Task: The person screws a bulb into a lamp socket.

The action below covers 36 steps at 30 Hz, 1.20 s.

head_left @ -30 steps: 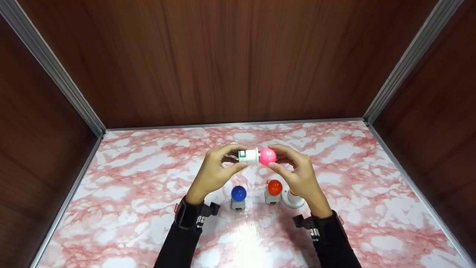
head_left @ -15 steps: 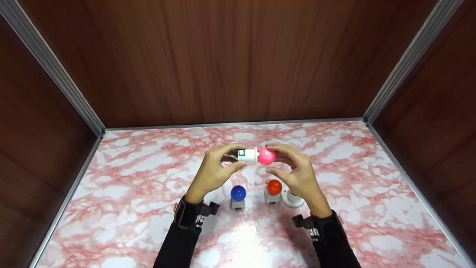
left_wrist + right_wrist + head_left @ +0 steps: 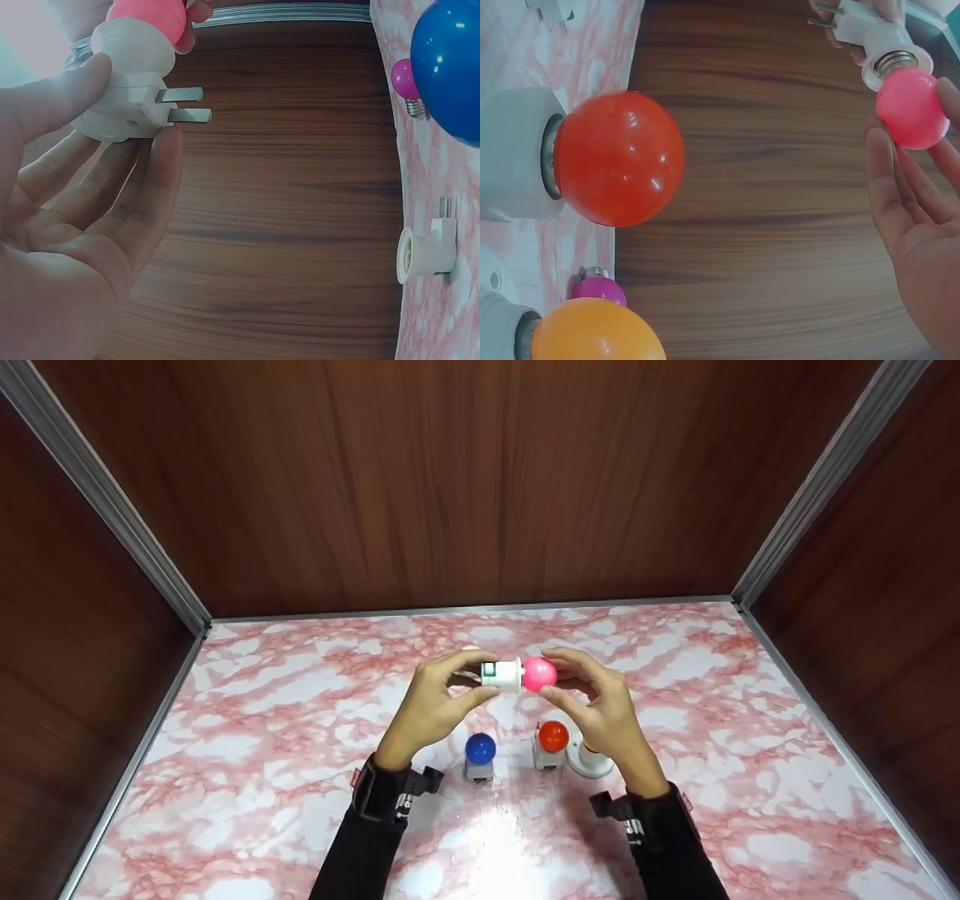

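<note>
My left hand (image 3: pixel 435 706) holds a white plug-in lamp socket (image 3: pixel 501 676) sideways above the table, thumb and fingers around it. Two flat metal prongs (image 3: pixel 187 115) stick out of the socket in the left wrist view. From the other side, the fingers and thumb of my right hand (image 3: pixel 600 709) pinch a round pink light bulb (image 3: pixel 539 674). In the right wrist view the bulb's metal screw base (image 3: pixel 895 61) sits in the socket's mouth, with some thread showing.
Below the hands stand a blue bulb (image 3: pixel 481 748) and a red-orange bulb (image 3: pixel 553 736) in holders. An orange bulb (image 3: pixel 592 330) sits in a round white base (image 3: pixel 590 763), partly under my right wrist. A small magenta bulb (image 3: pixel 403 78) and a white socket (image 3: pixel 427 253) lie on the table.
Half a second ago my right thumb was off the pink bulb; now it presses against it again, as one second ago. My left hand and the socket have hardly moved.
</note>
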Each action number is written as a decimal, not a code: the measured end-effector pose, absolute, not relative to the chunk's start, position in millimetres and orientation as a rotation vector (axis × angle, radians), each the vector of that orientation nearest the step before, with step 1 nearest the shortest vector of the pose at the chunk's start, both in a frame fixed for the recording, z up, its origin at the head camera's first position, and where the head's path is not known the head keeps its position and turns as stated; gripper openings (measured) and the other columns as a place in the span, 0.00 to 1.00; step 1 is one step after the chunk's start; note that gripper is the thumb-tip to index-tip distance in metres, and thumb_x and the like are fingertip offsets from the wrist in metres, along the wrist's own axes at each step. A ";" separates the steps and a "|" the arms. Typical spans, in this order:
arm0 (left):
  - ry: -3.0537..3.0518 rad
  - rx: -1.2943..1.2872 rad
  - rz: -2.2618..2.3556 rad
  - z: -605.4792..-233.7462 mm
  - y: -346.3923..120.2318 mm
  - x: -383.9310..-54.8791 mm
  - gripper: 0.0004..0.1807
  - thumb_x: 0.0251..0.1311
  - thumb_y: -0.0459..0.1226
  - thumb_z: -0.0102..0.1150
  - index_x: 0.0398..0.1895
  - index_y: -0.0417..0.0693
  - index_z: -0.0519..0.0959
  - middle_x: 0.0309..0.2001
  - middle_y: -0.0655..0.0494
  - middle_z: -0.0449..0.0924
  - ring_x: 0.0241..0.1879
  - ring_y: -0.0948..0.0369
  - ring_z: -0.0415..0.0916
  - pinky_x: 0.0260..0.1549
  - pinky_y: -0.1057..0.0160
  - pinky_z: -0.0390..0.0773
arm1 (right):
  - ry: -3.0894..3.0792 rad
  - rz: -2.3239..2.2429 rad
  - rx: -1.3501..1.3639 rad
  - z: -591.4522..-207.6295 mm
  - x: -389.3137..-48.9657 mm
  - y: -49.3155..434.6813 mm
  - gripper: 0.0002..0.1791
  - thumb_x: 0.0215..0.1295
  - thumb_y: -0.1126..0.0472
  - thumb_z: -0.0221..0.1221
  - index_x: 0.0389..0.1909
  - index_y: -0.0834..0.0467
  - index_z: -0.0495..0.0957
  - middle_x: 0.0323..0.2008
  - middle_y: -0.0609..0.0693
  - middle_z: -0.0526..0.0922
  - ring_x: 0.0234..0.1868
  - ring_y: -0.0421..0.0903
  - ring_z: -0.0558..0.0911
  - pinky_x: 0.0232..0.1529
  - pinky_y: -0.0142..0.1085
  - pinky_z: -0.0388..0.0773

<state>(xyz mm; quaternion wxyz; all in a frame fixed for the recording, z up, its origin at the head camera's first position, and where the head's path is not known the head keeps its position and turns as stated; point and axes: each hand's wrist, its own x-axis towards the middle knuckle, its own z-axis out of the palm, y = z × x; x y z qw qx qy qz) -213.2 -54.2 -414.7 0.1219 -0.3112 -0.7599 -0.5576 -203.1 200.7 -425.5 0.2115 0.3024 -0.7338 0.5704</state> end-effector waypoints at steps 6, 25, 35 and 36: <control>-2.225 -0.899 -1.623 -414.2 -55.4 -213.1 0.21 0.63 0.36 0.75 0.58 0.39 0.84 0.49 0.43 0.91 0.47 0.53 0.90 0.51 0.56 0.92 | -2.012 1.598 0.892 -427.0 -204.2 200.8 0.29 0.54 0.81 0.72 0.59 0.70 0.81 0.52 0.71 0.87 0.49 0.34 0.89 0.52 0.27 0.89; -2.235 -0.910 -1.603 -414.0 -54.4 -212.1 0.20 0.65 0.36 0.73 0.59 0.42 0.85 0.49 0.44 0.91 0.48 0.52 0.90 0.52 0.54 0.92 | -1.969 1.530 0.920 -424.2 -203.7 203.6 0.29 0.51 0.79 0.75 0.57 0.69 0.82 0.51 0.68 0.88 0.50 0.37 0.89 0.56 0.29 0.88; -2.206 -0.913 -1.627 -415.1 -54.3 -212.7 0.21 0.63 0.35 0.75 0.59 0.41 0.85 0.51 0.45 0.91 0.47 0.52 0.89 0.52 0.55 0.92 | -2.010 1.524 0.875 -424.8 -203.5 202.5 0.26 0.56 0.79 0.72 0.57 0.68 0.83 0.49 0.68 0.89 0.49 0.34 0.89 0.53 0.26 0.88; -2.198 -0.913 -1.631 -415.2 -54.2 -212.9 0.21 0.62 0.35 0.75 0.58 0.41 0.85 0.51 0.45 0.91 0.47 0.52 0.89 0.52 0.55 0.92 | -2.014 1.528 0.873 -424.6 -203.4 202.5 0.25 0.57 0.78 0.71 0.57 0.68 0.82 0.49 0.68 0.89 0.49 0.34 0.89 0.53 0.26 0.88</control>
